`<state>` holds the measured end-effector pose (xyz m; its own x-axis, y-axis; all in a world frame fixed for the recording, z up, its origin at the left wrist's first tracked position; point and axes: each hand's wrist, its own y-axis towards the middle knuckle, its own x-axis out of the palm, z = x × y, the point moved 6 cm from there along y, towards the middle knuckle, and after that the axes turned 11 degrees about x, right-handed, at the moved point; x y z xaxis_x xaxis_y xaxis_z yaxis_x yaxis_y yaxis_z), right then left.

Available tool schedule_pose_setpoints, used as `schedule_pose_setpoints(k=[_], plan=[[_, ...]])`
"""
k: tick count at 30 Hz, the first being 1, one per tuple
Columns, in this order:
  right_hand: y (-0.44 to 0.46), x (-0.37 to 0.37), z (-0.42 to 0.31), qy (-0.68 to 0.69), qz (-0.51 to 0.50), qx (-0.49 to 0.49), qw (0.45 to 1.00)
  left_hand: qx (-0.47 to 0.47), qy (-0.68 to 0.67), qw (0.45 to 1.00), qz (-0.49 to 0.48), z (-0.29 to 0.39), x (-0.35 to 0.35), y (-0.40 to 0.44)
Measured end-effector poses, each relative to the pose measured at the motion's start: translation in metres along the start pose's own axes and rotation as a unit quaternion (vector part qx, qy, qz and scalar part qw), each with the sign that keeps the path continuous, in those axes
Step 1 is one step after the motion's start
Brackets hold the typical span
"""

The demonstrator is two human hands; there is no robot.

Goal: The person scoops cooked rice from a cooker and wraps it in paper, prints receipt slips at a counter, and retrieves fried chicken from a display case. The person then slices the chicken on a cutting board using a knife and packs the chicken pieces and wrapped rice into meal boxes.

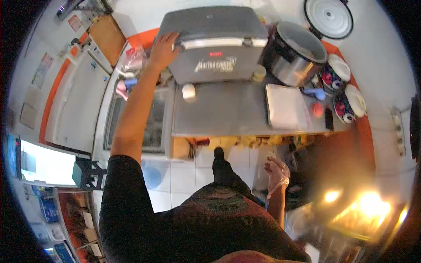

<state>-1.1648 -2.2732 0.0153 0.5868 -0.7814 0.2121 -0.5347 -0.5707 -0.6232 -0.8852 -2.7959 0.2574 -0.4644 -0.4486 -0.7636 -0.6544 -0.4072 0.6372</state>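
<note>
My left hand (164, 50) reaches up to the front left corner of a large grey cooler box (215, 61). Its fingers lie stretched over the edge of the lid (210, 24), which looks lowered onto the box. Down at my side, well short of the table, hangs my right hand (276, 173) in a clear plastic glove. Its fingers are loosely bent and apart, with nothing visible in them. In front of the cooler a small white container (188, 91) stands at the table's left end, and a pale-lidded jar (259, 73) is by its right corner.
Right of the cooler stands a steel rice cooker (298, 55), its round lid (329, 15) raised. White paper (285, 106), a dark phone (329, 118) and patterned containers (348, 103) share the grey table (219, 114). Bright lamps (372, 208) glow over a case at lower right.
</note>
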Motion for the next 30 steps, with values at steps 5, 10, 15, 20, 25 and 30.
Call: schedule_pose_setpoints(k=[5,10,15,20,25,30], plan=[[0.104,0.106,-0.095,0.009,-0.013,-0.019,1.000,0.136,0.018,0.983,-0.122,-0.053,0.040,0.043],[0.175,0.213,-0.185,-0.073,-0.121,-0.096,0.985,0.228,0.106,0.962,-0.105,-0.044,0.012,0.059],[0.144,0.359,-0.288,-0.219,-0.273,-0.074,0.934,0.234,0.083,0.967,0.064,-0.112,-0.034,0.159],[0.211,0.489,-0.364,-0.386,-0.289,-0.217,0.849,-0.021,0.006,0.994,0.104,-0.233,-0.014,0.217],[0.366,0.577,-0.315,-0.671,-0.269,-0.285,0.629,0.003,0.011,0.995,0.096,-0.267,0.022,0.227],[0.494,0.535,-0.217,-0.922,-0.228,-0.055,0.308,0.066,0.011,0.994,0.086,-0.273,0.042,0.244]])
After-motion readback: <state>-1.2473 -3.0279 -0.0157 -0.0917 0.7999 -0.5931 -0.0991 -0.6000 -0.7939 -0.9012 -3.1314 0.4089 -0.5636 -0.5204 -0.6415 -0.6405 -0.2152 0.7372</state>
